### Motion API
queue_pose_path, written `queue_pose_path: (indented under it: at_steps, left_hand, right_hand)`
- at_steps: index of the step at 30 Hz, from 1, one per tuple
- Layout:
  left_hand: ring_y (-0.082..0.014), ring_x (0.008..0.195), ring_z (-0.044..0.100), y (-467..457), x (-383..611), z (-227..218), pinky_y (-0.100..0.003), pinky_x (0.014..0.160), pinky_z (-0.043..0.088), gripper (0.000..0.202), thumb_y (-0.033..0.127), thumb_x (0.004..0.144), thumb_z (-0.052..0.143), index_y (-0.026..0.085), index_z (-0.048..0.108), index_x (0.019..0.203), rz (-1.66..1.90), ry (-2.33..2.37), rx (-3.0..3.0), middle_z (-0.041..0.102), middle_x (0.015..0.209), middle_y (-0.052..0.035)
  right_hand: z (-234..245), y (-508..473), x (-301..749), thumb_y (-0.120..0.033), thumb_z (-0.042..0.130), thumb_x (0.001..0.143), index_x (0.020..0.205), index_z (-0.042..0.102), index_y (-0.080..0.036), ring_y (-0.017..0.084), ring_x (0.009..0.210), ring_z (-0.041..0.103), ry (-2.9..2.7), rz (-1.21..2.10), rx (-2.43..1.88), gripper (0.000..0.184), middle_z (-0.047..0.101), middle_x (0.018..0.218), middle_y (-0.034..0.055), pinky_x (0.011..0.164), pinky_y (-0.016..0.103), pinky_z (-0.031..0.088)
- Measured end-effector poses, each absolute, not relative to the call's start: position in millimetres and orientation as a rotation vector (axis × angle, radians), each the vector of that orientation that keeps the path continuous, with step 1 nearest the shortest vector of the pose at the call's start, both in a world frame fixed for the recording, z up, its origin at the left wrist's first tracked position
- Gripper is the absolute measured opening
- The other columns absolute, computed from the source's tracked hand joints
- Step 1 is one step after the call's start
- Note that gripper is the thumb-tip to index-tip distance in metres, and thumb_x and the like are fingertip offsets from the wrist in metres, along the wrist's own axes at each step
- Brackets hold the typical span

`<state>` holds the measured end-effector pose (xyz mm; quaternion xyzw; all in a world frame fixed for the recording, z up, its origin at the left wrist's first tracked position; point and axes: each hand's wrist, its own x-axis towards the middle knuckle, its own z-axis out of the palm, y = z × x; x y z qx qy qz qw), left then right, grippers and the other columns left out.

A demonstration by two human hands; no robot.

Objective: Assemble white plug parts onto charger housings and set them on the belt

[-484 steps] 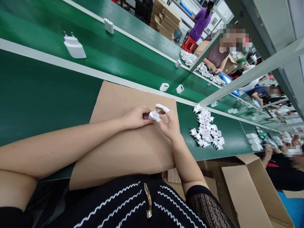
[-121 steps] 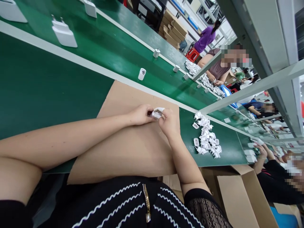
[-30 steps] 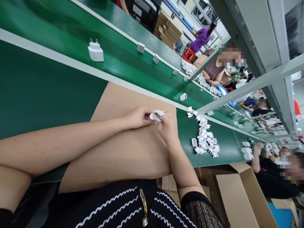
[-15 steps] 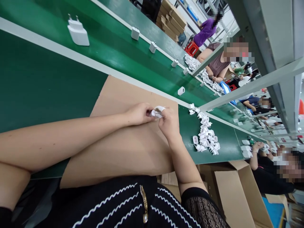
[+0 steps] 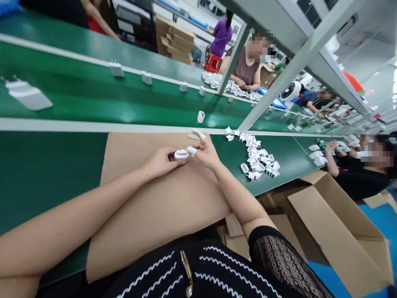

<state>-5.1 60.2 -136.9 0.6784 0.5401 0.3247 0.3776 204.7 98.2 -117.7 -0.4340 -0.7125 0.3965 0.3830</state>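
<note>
My left hand (image 5: 160, 161) pinches a small white charger part (image 5: 181, 155) over the brown cardboard sheet (image 5: 149, 207). My right hand (image 5: 205, 151) meets it from the right, thumb and forefinger in white finger cots touching the part's end, the other fingers stretched out. A pile of white plug parts (image 5: 256, 155) lies on the green bench to the right of my right hand.
Behind the cardboard runs a green conveyor belt (image 5: 93, 95) carrying white chargers (image 5: 27, 94) and a small shell (image 5: 200, 116). Open cardboard boxes (image 5: 338, 231) stand at lower right. Other people sit along the line at the back and right. Grey frame posts (image 5: 279, 78) cross overhead.
My head has turned, so the view has levelled out. My right hand's fingers have opened out, and the white part now shows between the two hands. Chargers have shifted left on the belt.
</note>
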Motion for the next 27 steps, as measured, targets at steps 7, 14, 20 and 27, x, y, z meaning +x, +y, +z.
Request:
queue_pose_path:
  at_steps: [7,14,20,27]
  left_hand:
    - [-0.031,0.096,0.068,139,-57,-120,-0.036,0.078,0.051,0.049,0.053,0.074,0.076,0.02,0.069,0.11,0.861,1.879,1.732,0.075,0.107,-0.0097]
    - [-0.0335,0.105,0.064,195,-125,-114,-0.038,0.081,0.049,0.042,0.05,0.078,0.074,0.016,0.06,0.099,0.823,2.237,1.605,0.07,0.102,-0.0108]
    - [-0.0525,0.133,0.046,197,-130,-112,-0.064,0.099,0.045,0.083,0.058,0.07,0.082,0.008,0.057,0.131,0.94,2.508,1.434,0.055,0.146,-0.0212]
    - [-0.0436,0.156,0.024,229,-33,-112,-0.06,0.126,0.025,0.085,0.03,0.086,0.062,0.014,0.033,0.165,0.866,1.836,2.476,0.024,0.175,-0.0145]
  right_hand:
    - [-111,190,289,-0.024,0.06,0.099,0.157,0.05,-0.018,0.039,0.16,0.023,-1.94,0.235,-1.954,0.059,0.036,0.17,0.0166,0.13,0.059,0.016]
    - [-118,186,326,-0.012,0.06,0.092,0.131,0.067,-0.008,0.036,0.13,0.054,-1.95,0.234,-2.09,0.04,0.049,0.145,0.0248,0.113,0.047,0.041]
    - [-121,142,344,-0.012,0.076,0.079,0.114,0.07,-0.018,0.026,0.108,0.062,-1.982,0.282,-1.991,0.037,0.055,0.124,0.0117,0.098,0.039,0.052]
    - [-100,139,303,-0.008,0.063,0.076,0.118,0.066,-0.021,0.021,0.089,0.068,-1.445,0.78,-1.426,0.044,0.069,0.108,0.006,0.092,0.04,0.058]
